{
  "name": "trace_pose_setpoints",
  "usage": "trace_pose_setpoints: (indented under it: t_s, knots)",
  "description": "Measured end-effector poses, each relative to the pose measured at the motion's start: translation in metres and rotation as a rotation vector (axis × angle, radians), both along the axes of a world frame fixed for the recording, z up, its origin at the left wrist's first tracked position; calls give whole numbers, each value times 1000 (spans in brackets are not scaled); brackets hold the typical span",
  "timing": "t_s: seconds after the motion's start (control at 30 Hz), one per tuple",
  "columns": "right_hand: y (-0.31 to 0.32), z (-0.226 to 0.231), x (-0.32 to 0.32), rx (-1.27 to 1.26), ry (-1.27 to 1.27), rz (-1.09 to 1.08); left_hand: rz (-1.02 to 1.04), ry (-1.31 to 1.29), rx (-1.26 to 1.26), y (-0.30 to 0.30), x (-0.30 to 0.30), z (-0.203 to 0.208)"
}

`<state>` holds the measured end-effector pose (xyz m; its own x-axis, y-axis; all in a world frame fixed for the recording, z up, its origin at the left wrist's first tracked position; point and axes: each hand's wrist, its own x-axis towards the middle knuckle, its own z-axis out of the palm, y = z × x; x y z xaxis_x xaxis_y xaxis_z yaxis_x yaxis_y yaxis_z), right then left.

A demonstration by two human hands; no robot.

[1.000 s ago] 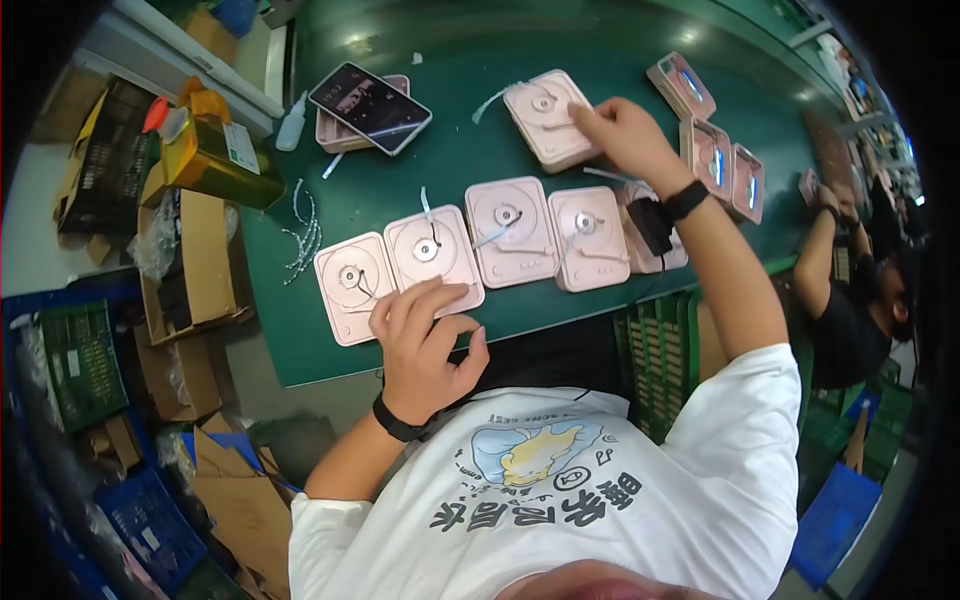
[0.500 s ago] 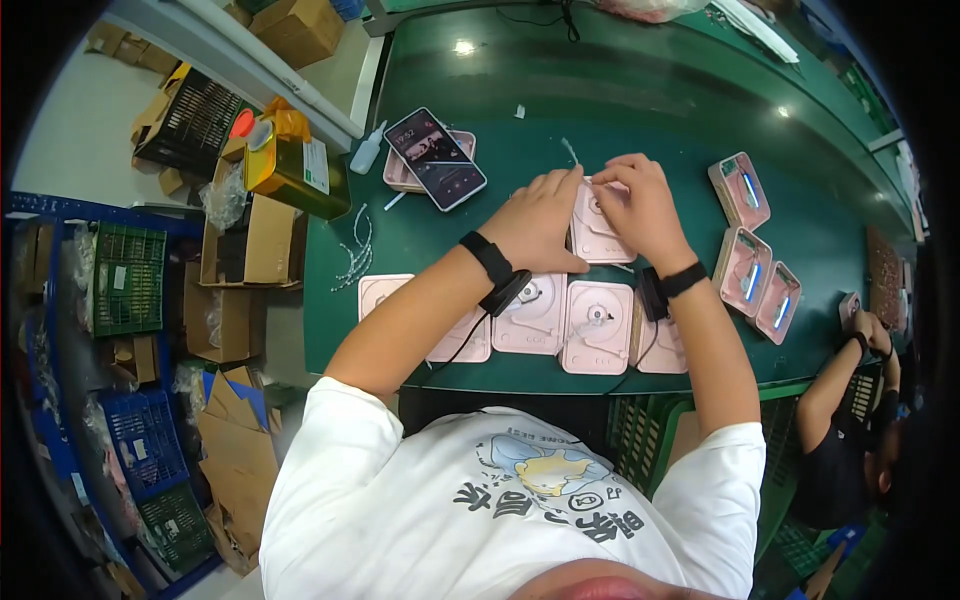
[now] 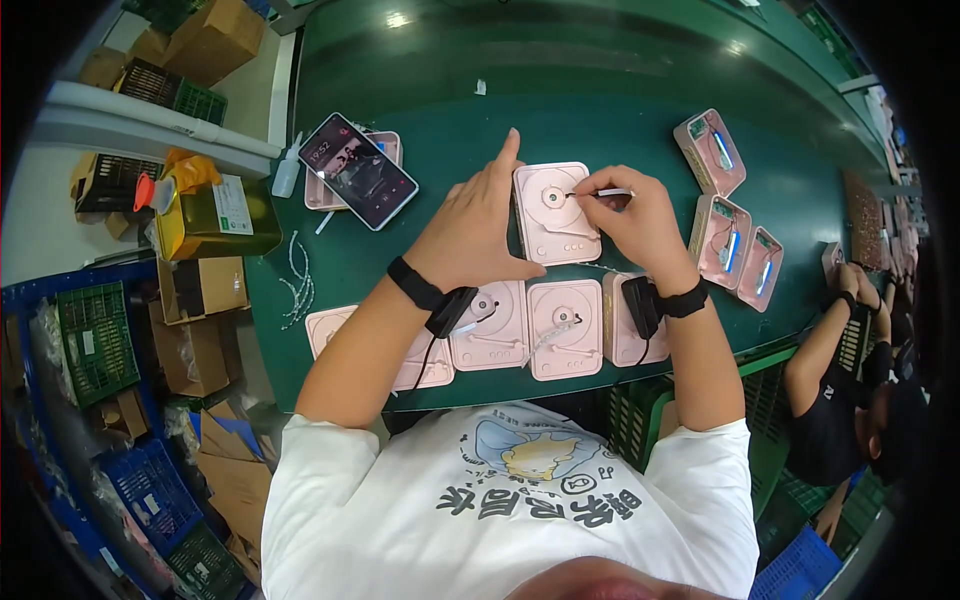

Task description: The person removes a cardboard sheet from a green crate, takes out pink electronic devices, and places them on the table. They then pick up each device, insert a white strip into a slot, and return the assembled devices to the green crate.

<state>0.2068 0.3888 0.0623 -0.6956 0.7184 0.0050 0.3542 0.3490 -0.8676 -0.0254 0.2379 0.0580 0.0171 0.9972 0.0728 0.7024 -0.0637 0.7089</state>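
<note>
Head view: pink turntable-shaped case (image 3: 553, 225) lies face up on the green tabletop (image 3: 430, 130), just beyond a row of matching cases (image 3: 565, 352); left hand (image 3: 474, 228) is spread along its left side, thumb reaching to the near left corner, though firm contact cannot be confirmed; right hand (image 3: 632, 218) pinches a slim rod (image 3: 614, 191) between thumb and fingers, its end near the round hub (image 3: 553, 198); case judged light and stiff, probably smooth plastic, apt to slide on a slick top; side walls look the safest hold, hub and moulded arm likely the delicate parts; surface: open pink shells (image 3: 722, 245) stand to the right, smartphone (image 3: 362, 172) rests on another pink case at left, squeeze bottle (image 3: 287, 174) beside it; room: yellow-green can (image 3: 218, 222) and stacked crates (image 3: 95, 340) at left, co-worker's hands (image 3: 862, 286) far right.
</note>
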Motion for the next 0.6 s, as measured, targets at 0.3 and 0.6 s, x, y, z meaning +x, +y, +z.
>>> trace_pose_setpoints:
  t_s: [0.3, 0.6]
  knots:
    - [-23, -9, -18, -89, 168, -141, 17, 30, -43, -2, 3, 1]
    - [-29, 2, -18, 173, 34, -130, 9, 40, -25, -2, 3, -2]
